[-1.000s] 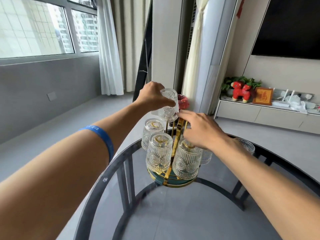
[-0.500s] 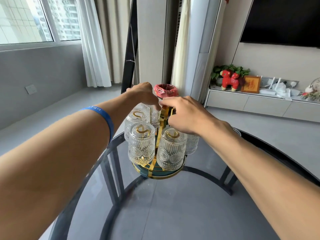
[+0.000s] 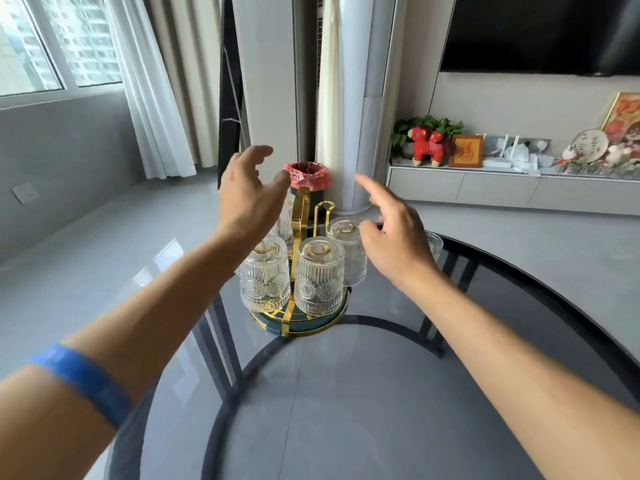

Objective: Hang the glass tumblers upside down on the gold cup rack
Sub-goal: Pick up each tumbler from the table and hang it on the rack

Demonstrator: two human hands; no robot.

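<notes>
Left hand (image 3: 247,199) and right hand (image 3: 394,237) above gold cup rack (image 3: 301,216), fingers spread, gripping nothing; glass tumblers (image 3: 320,275) hang inverted.

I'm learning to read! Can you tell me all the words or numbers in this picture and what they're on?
Small gold frame on the cabinet: one character, too blurred to read.
Round plate farther right: dark writing, too blurred to read.
Large picture at the right edge: orange characters, cut off and blurred.
Blue wristband: no readable text.
Tumblers, gold rack: none.
</notes>
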